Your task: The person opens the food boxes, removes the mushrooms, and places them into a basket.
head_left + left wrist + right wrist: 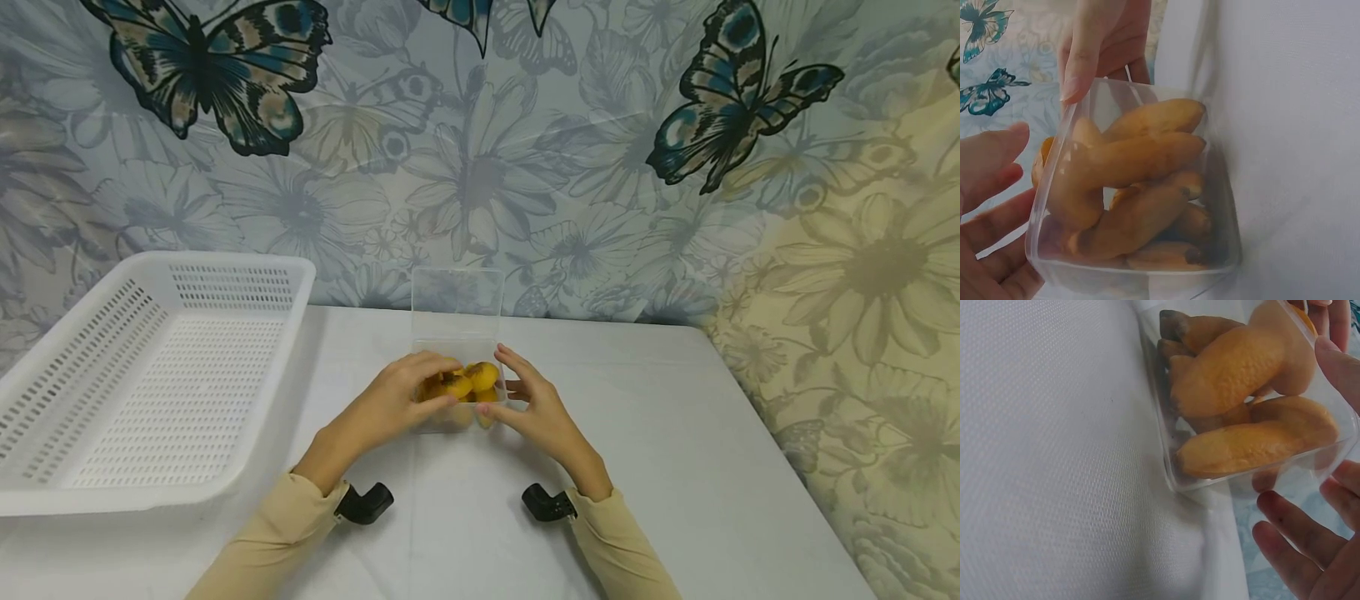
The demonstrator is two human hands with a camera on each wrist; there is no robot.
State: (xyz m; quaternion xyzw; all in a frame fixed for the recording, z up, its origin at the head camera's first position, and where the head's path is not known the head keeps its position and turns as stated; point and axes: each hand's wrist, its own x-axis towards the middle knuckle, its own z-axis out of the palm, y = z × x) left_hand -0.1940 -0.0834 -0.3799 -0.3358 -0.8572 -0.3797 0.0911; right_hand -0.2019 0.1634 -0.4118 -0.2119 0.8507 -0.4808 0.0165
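— What is being handled on the white table (675, 433)?

— A clear plastic box (457, 367) is being held near the table's middle, its lid being kept upright behind it. Yellow-orange toy bananas (468, 382) are being piled inside, some rising above the rim.

— How is the left hand (393, 404) being used?

— Its fingers are being curled over the box's left side, the fingertips being laid on the topmost bananas. In the left wrist view the fingers (991, 187) are being spread beside the clear wall; whether a banana is actually being pinched cannot be told.

— And the right hand (536, 408)?

— It is being held against the box's right side, fingers nearly straight and slightly apart, with the thumb being pressed at the front corner.

— What is being left beside them?

— A white perforated basket (150, 375) is being left on the table's left part, well apart from the box.
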